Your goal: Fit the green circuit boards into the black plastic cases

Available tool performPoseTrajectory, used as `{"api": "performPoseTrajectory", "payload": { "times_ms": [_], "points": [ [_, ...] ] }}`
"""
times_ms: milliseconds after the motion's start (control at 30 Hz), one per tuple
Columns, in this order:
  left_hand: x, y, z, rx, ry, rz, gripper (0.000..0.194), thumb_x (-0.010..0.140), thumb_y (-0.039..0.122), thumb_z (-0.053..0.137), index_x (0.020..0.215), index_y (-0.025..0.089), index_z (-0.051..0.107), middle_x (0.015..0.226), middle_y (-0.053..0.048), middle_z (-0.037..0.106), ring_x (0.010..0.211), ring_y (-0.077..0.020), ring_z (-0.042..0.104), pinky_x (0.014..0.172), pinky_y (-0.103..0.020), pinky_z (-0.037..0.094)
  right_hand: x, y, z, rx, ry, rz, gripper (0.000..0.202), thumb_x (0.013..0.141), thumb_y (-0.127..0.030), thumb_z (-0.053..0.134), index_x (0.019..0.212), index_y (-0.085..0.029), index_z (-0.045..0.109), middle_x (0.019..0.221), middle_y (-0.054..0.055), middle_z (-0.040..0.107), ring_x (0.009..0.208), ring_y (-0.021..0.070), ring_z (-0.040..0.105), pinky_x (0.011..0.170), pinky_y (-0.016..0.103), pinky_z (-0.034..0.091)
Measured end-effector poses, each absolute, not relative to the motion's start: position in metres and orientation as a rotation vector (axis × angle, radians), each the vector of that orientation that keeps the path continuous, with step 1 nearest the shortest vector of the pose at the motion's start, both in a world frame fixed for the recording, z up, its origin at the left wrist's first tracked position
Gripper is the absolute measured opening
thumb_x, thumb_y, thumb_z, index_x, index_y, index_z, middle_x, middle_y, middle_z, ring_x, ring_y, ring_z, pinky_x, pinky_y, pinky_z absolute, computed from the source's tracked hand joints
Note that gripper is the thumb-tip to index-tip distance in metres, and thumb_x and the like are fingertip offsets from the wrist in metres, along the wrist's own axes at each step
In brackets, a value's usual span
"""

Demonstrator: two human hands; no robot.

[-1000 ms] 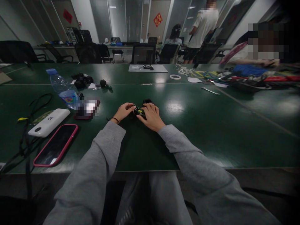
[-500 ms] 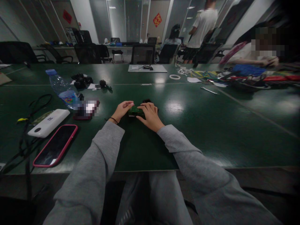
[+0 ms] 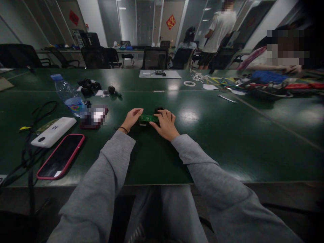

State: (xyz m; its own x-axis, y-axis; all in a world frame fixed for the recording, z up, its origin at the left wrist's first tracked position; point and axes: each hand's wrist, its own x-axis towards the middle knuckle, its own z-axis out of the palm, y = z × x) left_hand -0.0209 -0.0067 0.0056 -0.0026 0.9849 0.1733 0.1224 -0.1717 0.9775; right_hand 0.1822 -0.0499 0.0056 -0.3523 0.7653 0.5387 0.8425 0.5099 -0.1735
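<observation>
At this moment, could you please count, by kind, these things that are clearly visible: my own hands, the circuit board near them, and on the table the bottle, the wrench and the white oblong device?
Own hands: 2 (left hand, right hand)
Green circuit board: 1
Bottle: 1
Wrench: 1
White oblong device: 1
Total: 6

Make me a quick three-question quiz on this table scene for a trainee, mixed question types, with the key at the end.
1. Which thing does the right hand touch?
a) a wrench
b) a green circuit board
c) a white ring
2. True or false: the plastic bottle has a blue cap on it.
3. Fill in: the dark bracelet is on the person's ____ wrist.
Key: 1 b; 2 true; 3 left.
</observation>
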Motion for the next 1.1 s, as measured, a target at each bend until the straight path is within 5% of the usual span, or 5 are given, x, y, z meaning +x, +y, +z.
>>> {"api": "performPoseTrajectory", "payload": {
  "times_ms": [467,600,833,1100],
  "points": [
    [-0.032,-0.014,0.016,1.817,1.587,1.160,0.029,0.092,0.039,0.050,0.103,0.019,0.068,0.051,0.003,0.056,0.056,-0.0141,0.060,0.063,-0.026,0.044,0.182,-0.048,0.014,-1.239,-2.046,-0.169,0.036,0.103,-0.045,0.033,0.111,-0.017,0.056,0.103,0.010,0.065,0.110,0.0263,0.051,0.096,0.044,0.029],
    [-0.031,-0.016,0.019,1.735,1.558,1.165,0.028,0.092,0.037,0.053,0.105,0.018,0.068,0.058,0.000,0.063,0.054,-0.0137,0.060,0.061,-0.026,0.045,0.184,-0.048,0.017,-1.186,-2.050,-0.144,0.037,0.103,-0.046,0.033,0.106,-0.018,0.056,0.096,0.009,0.066,0.103,0.0257,0.055,0.093,0.044,0.032],
    [-0.035,-0.009,0.017,1.473,1.528,1.369,0.042,0.096,0.036,0.050,0.134,0.019,0.048,0.110,-0.011,0.071,0.067,-0.0129,0.066,0.064,-0.027,0.049,0.185,-0.053,0.020,-1.018,-1.916,0.029,0.039,0.105,-0.044,0.027,0.096,-0.020,0.056,0.089,0.005,0.066,0.082,0.0192,0.059,0.078,0.035,0.040],
    [-0.036,-0.011,0.020,1.533,1.647,1.411,0.035,0.095,0.035,0.051,0.124,0.017,0.053,0.087,-0.006,0.072,0.074,-0.0154,0.065,0.072,-0.030,0.048,0.186,-0.048,0.017,-1.039,-1.853,-0.015,0.036,0.104,-0.042,0.028,0.094,-0.021,0.055,0.088,0.006,0.064,0.088,0.0223,0.055,0.081,0.039,0.041]
  ]
}}
